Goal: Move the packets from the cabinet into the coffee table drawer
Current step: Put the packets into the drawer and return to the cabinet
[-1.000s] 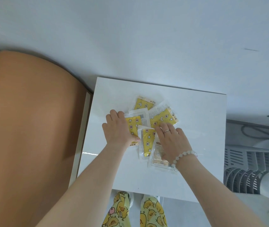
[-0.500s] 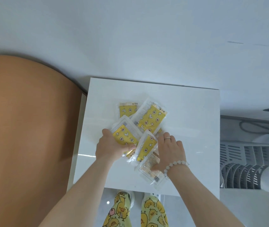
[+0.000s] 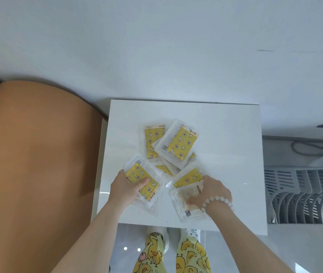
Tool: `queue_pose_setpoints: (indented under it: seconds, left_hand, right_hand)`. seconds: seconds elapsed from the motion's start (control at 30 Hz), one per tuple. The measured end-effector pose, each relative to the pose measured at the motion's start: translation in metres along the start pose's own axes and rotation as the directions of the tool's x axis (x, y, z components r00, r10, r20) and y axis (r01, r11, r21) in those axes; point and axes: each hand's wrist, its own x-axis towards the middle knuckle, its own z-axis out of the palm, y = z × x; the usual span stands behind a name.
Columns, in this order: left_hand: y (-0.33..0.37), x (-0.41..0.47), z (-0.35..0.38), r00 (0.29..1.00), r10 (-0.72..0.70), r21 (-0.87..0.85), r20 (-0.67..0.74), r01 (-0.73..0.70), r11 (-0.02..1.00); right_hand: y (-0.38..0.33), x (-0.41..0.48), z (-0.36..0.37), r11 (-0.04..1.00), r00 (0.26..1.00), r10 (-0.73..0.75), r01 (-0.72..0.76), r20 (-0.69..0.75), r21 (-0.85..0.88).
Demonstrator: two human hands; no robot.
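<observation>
The packets (image 3: 176,146) are lying in a loose, overlapping heap on the white cabinet (image 3: 225,134); most are showing yellow printed fronts, and two at the far side are leaning across each other; the left packet (image 3: 135,172) is sitting at the near left of the heap, over another one beneath it, and the left hand (image 3: 125,190) is gripping it, thumb pressing on its face and fingers curling under its edge; the clear packet (image 3: 184,196) is lying at the near right, partly under a yellow one (image 3: 188,178); the right hand (image 3: 215,191) is pinching it, knuckles up and fingers bent over its right edge, with the thumb showing dimly through the film; a pale bead bracelet (image 3: 215,200) is hanging at that wrist; both forearms are reaching in from the bottom; a tan sofa (image 3: 38,154) is filling the left; a grey grille (image 3: 302,196) and a cable (image 3: 314,148) are lying to the right; duck-print trousers (image 3: 192,255) are showing below the cabinet's near edge.
</observation>
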Motion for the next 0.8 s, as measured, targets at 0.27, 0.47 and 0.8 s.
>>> queue_pose_setpoints:
  seconds: [0.27, 0.47, 0.8]
  left_hand:
    - [0.013, -0.015, -0.001, 0.999, 0.018, 0.027, 0.04, -0.019, 0.999]
    - [0.042, -0.037, -0.01, 0.997, 0.071, -0.024, 0.028, -0.07, 0.997]
    - [0.111, -0.098, -0.038, 0.975, 0.22, -0.033, 0.028, -0.219, 0.975]
  right_hand:
    - [0.01, -0.009, 0.0, 0.876, 0.994, 0.066, -0.101, 0.09, 0.472]
    - [0.009, -0.028, -0.036, 0.788, 0.994, 0.089, -0.108, 0.062, 0.606]
    - [0.032, -0.114, -0.083, 0.369, 0.968, 0.196, -0.22, 0.156, 0.903]
